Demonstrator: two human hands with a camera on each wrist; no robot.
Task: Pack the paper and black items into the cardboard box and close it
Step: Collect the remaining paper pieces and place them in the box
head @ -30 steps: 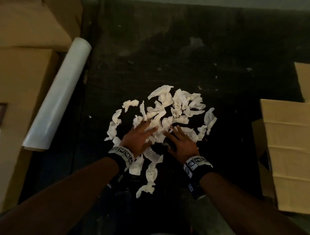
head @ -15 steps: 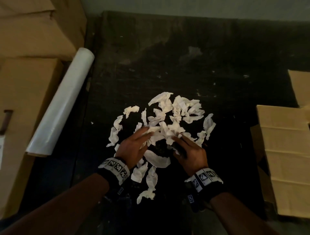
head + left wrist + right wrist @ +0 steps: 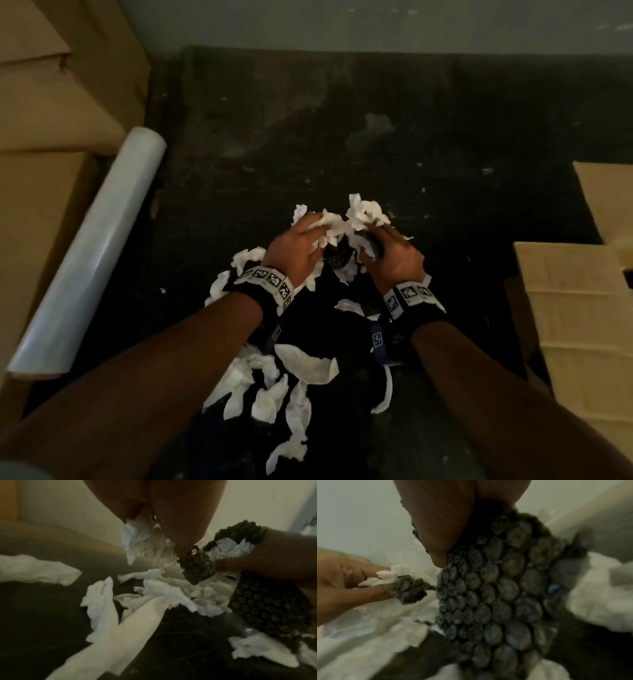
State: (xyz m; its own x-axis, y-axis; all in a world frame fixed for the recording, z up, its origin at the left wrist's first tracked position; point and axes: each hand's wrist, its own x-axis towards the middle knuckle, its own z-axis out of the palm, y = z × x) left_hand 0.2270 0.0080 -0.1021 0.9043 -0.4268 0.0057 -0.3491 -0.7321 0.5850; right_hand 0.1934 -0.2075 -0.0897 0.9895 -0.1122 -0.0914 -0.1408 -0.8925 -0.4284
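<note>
head view: your hands are raised together over the dark table (image 3: 411, 144).
left hand (image 3: 294, 248): curled round crumpled white paper (image 3: 334, 224).
right hand (image 3: 394, 257): gripping black bubble wrap (image 3: 496, 588) with paper.
loose paper (image 3: 274, 380): strewn below your wrists.
cardboard box (image 3: 579, 308): at your right, well apart.

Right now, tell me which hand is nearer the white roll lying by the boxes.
Left. The left hand grips crumpled paper, on the white roll's side of the pile; the right hand is across the pile from it, towards the cardboard box.
</note>
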